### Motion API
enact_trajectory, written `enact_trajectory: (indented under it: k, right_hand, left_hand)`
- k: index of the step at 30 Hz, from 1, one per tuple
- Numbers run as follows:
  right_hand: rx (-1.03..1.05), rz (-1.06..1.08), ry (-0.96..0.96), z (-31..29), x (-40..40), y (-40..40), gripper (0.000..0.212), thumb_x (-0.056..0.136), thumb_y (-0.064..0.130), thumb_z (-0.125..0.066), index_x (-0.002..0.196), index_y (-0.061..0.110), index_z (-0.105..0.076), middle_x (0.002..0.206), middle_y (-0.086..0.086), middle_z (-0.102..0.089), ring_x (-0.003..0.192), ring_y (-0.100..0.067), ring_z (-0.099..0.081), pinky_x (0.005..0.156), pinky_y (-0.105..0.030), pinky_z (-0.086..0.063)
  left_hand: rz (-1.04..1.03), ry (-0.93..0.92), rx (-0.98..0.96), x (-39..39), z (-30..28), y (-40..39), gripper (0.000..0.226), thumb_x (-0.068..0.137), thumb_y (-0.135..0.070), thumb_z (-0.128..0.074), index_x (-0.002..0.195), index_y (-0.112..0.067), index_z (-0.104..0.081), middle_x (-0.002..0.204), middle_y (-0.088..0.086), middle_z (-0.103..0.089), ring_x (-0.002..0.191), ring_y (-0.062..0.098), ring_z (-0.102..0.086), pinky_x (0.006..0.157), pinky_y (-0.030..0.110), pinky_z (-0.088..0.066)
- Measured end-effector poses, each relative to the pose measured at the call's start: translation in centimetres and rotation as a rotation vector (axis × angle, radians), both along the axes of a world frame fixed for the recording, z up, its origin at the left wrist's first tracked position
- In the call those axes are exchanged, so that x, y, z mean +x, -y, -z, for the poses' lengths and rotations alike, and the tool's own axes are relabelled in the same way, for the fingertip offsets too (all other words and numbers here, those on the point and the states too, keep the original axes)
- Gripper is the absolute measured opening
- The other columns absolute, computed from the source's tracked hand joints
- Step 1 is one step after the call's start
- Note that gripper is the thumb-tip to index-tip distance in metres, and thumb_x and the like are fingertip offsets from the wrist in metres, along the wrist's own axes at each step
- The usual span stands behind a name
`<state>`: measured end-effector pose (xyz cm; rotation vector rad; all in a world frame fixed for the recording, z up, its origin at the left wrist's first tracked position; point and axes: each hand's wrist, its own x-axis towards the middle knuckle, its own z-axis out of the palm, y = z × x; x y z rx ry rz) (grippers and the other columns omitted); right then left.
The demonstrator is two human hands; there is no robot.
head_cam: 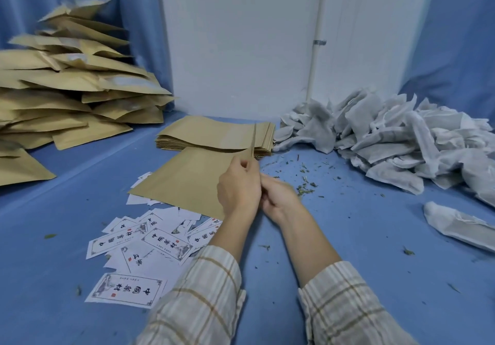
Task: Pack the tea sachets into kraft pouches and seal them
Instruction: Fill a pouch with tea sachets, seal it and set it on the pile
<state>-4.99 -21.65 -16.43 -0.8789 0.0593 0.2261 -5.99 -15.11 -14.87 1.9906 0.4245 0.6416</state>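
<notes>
I see my left hand at the centre of the view with its grip pressed together, thumb and fingers pinching the lower end of a flat tan kraft paper pouch held edge-on, so it shows only as a thin strip whose long axis runs up toward 12 o'clock. My right hand sits touching the left at its 4 o'clock, fingers curled in toward the same pouch; whether it actually pinches the paper I cannot tell. Under the hands, a second flat kraft pouch lies on the blue worktop. A neat stack of empty kraft pouches lies at 12 o'clock, a heap of white mesh tea sachets at 2 o'clock, a loose pile of filled kraft pouches at 10 o'clock, and white printed paper labels at 7 o'clock.
</notes>
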Motion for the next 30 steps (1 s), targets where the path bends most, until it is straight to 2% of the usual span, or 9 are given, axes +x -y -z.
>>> enact_trajectory:
  k: [2,6,10,12,14,16,18,25,30]
  right_hand:
    - [-0.019,-0.041,0.017,0.3,0.2,-0.1,0.017,0.085,-0.003,-0.058,0.099,-0.004,-0.067,0.083,-0.011,-0.072,0.07,-0.013,-0.07,0.058,-0.022,-0.055]
    - [0.032,-0.095,-0.019,0.7,0.6,-0.3,0.012,0.091,0.006,-0.056,0.095,0.005,-0.067,0.08,-0.005,-0.073,0.07,-0.01,-0.069,0.061,-0.021,-0.057]
    - [0.046,-0.069,-0.017,0.5,0.2,-0.3,0.011,0.088,0.008,-0.06,0.095,0.003,-0.066,0.084,-0.008,-0.07,0.073,-0.013,-0.068,0.065,-0.021,-0.057]
    - [-0.212,0.073,0.065,0.2,-0.2,-0.5,0.007,0.087,0.008,-0.062,0.085,0.007,-0.069,0.07,0.0,-0.069,0.063,-0.01,-0.063,0.052,-0.014,-0.05]
    - [-0.778,0.271,0.231,-0.1,-0.2,-0.6,0.016,0.09,0.019,-0.057,0.079,0.014,-0.067,0.062,0.01,-0.062,0.057,-0.002,-0.053,0.045,-0.003,-0.037]
    - [-1.106,0.357,0.373,-0.4,-0.3,-0.7,0.019,0.094,0.027,-0.05,0.083,0.016,-0.06,0.069,0.01,-0.057,0.062,-0.001,-0.049,0.052,-0.005,-0.037]
    - [-1.221,0.329,0.414,-0.4,-0.4,-0.5,0.02,0.097,0.03,-0.044,0.088,0.014,-0.052,0.079,0.005,-0.056,0.07,-0.008,-0.048,0.054,-0.018,-0.032]
    - [-1.29,0.358,0.366,0.4,-0.4,-0.7,0.013,0.097,0.024,-0.045,0.091,0.012,-0.048,0.087,0.001,-0.055,0.075,-0.011,-0.046,0.063,-0.022,-0.031]
    - [-1.223,0.521,0.249,0.6,-0.5,-0.7,0.007,0.095,0.015,-0.04,0.091,0.009,-0.04,0.077,-0.001,-0.051,0.066,-0.016,-0.047,0.055,-0.028,-0.034]
  left_hand:
    - [0.004,0.019,-0.096,0.1,0.3,-0.3,0.019,0.086,-0.038,-0.053,0.071,-0.027,-0.056,0.074,-0.005,-0.064,0.082,0.027,-0.057,0.064,0.029,-0.035]
    - [0.046,0.047,-0.285,0.2,0.4,-0.7,0.018,0.081,-0.031,-0.055,0.066,-0.021,-0.059,0.065,-0.007,-0.061,0.073,0.022,-0.056,0.059,0.029,-0.038]
    - [0.033,0.062,-0.193,0.1,0.4,-1.0,0.026,0.087,-0.02,-0.046,0.063,-0.013,-0.052,0.062,0.0,-0.055,0.067,0.024,-0.047,0.053,0.033,-0.031]
    - [0.065,0.035,-0.034,0.1,0.4,-1.0,0.027,0.091,-0.018,-0.042,0.07,-0.011,-0.057,0.075,0.009,-0.062,0.074,0.029,-0.052,0.058,0.032,-0.031]
    - [0.102,-0.001,0.111,0.3,0.3,-1.0,0.029,0.095,-0.017,-0.039,0.084,-0.004,-0.062,0.088,0.018,-0.065,0.084,0.035,-0.056,0.062,0.032,-0.033]
    - [0.129,-0.026,0.218,0.4,0.2,-1.1,0.03,0.096,-0.015,-0.038,0.091,0.0,-0.063,0.092,0.022,-0.065,0.087,0.037,-0.057,0.063,0.031,-0.032]
    - [0.141,-0.031,0.291,0.4,0.4,-1.2,0.028,0.095,-0.013,-0.039,0.088,0.002,-0.062,0.09,0.024,-0.064,0.085,0.039,-0.059,0.062,0.032,-0.035]
    - [0.09,-0.041,0.32,0.3,1.8,-1.2,0.028,0.093,-0.01,-0.042,0.091,0.009,-0.062,0.092,0.028,-0.065,0.087,0.04,-0.061,0.064,0.034,-0.035]
    - [-0.025,0.02,0.291,0.1,1.9,-0.4,0.025,0.094,-0.006,-0.038,0.096,0.011,-0.058,0.093,0.032,-0.064,0.089,0.043,-0.061,0.065,0.039,-0.035]
